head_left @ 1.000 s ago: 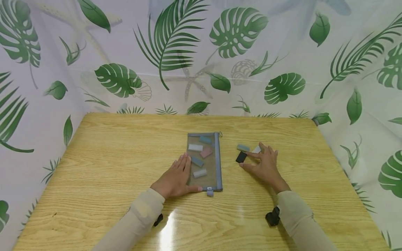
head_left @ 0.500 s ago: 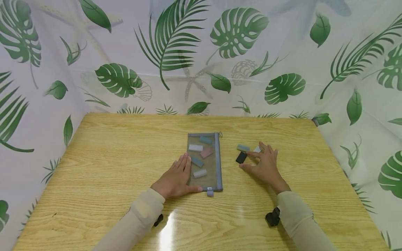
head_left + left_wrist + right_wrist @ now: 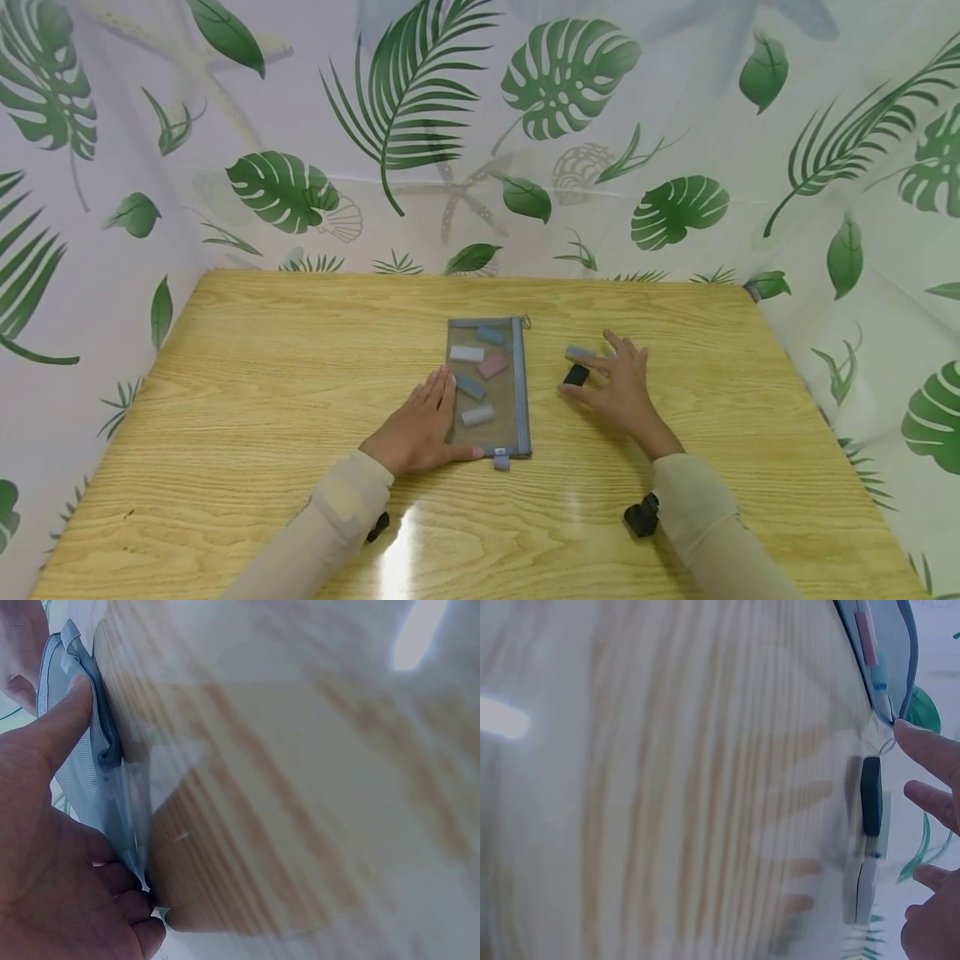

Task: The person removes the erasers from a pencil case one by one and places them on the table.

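My left hand (image 3: pixel 420 425) rests with straight fingers along the left edge of a grey mesh zip pouch (image 3: pixel 506 429); its thumb lies on the near edge. Several small eraser-like blocks show through the mesh, among them a pink block (image 3: pixel 493 364) and a white block (image 3: pixel 467 353). Right of the pouch, my right hand (image 3: pixel 622 392) hovers over a black block (image 3: pixel 575 375), thumb and fingers spread and nothing between them. In the right wrist view the fingers stand apart from the black block (image 3: pixel 871 796). A grey-green block (image 3: pixel 580 352) and a mostly hidden white block (image 3: pixel 866 891) lie beside it.
The wooden table (image 3: pixel 300 350) meets leaf-printed cloth (image 3: pixel 480 183) at the back and both sides. A fabric tab (image 3: pixel 502 462) sticks out from the pouch's near edge, and a small ring (image 3: pixel 526 321) sits at its far right corner.
My right hand has shifted slightly left, now covering more of the black block and reaching across the grey-green one. The left hand, pouch and blocks have stayed in place.
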`<act>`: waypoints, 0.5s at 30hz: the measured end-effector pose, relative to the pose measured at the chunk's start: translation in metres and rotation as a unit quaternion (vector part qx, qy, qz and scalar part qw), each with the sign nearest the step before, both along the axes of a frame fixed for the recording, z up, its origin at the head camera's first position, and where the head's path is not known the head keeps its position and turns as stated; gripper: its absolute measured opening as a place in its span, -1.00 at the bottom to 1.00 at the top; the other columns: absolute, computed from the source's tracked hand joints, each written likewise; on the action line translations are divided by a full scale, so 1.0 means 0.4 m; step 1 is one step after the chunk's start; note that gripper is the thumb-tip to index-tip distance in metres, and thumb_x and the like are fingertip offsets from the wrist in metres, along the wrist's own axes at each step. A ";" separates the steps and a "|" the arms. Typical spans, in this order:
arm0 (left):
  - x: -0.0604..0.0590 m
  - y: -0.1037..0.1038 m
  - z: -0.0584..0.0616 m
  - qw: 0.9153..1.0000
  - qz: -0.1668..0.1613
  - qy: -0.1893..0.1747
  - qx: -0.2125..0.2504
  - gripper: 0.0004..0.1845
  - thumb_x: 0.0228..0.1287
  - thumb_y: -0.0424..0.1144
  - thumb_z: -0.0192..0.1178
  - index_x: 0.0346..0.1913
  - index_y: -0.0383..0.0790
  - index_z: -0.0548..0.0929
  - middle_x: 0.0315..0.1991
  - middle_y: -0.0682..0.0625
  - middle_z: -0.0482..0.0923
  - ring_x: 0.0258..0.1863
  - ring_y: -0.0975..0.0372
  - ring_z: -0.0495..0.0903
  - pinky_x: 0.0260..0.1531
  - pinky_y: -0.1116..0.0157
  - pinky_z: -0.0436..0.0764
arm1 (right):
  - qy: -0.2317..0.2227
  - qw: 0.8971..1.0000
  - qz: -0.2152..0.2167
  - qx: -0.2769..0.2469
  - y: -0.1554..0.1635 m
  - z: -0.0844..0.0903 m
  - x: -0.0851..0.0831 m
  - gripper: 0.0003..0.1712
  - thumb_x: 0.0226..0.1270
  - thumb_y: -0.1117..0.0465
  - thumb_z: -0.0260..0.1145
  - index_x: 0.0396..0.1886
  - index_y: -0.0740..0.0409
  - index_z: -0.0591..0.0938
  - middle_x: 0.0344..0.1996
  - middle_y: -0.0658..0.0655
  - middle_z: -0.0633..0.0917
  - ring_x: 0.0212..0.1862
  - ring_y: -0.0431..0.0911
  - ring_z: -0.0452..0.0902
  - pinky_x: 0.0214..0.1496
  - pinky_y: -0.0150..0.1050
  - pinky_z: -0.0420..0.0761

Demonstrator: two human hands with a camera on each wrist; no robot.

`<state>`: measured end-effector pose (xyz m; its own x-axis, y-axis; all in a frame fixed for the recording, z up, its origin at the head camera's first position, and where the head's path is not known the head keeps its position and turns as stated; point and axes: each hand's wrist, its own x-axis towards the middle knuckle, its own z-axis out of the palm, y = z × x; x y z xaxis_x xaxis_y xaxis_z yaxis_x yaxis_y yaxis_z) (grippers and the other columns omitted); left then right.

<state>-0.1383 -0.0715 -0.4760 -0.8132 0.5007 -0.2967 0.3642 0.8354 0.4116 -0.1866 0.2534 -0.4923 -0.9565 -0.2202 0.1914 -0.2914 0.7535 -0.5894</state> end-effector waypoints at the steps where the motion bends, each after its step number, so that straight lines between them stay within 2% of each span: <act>1: 0.000 0.000 -0.001 1.000 0.000 0.001 -0.002 0.21 0.33 0.42 0.09 0.59 -0.44 -0.19 0.61 -0.29 -0.36 0.61 -0.03 -0.32 0.56 0.04 -0.12 | 0.002 1.000 0.002 -0.001 -0.006 0.000 -0.001 -0.40 0.04 0.12 0.65 0.10 0.27 0.74 0.45 0.58 0.20 0.47 0.61 -0.16 0.42 0.47 -0.48; 8: -0.001 -0.001 0.002 1.000 -0.004 -0.001 -0.002 0.21 0.34 0.41 0.09 0.59 -0.45 -0.20 0.61 -0.30 -0.38 0.61 -0.04 -0.33 0.56 0.04 -0.13 | 0.014 0.999 0.029 0.002 -0.041 -0.009 -0.002 -0.46 0.07 0.11 0.63 0.06 0.22 0.77 0.46 0.55 0.21 0.47 0.60 -0.13 0.41 0.51 -0.44; 15: -0.001 -0.002 0.002 1.000 -0.004 -0.001 0.001 0.20 0.35 0.40 0.10 0.59 -0.46 -0.20 0.61 -0.30 -0.37 0.61 -0.04 -0.33 0.56 0.04 -0.13 | 0.020 0.998 0.051 -0.021 -0.070 -0.009 0.005 -0.51 0.01 0.15 0.66 -0.03 0.23 0.80 0.43 0.57 0.23 0.43 0.64 -0.09 0.38 0.55 -0.43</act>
<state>-0.1386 -0.0725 -0.4752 -0.8089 0.5071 -0.2975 0.3693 0.8320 0.4139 -0.1847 0.2253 -0.4961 -0.9207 -0.3072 0.2409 -0.3899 0.6935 -0.6058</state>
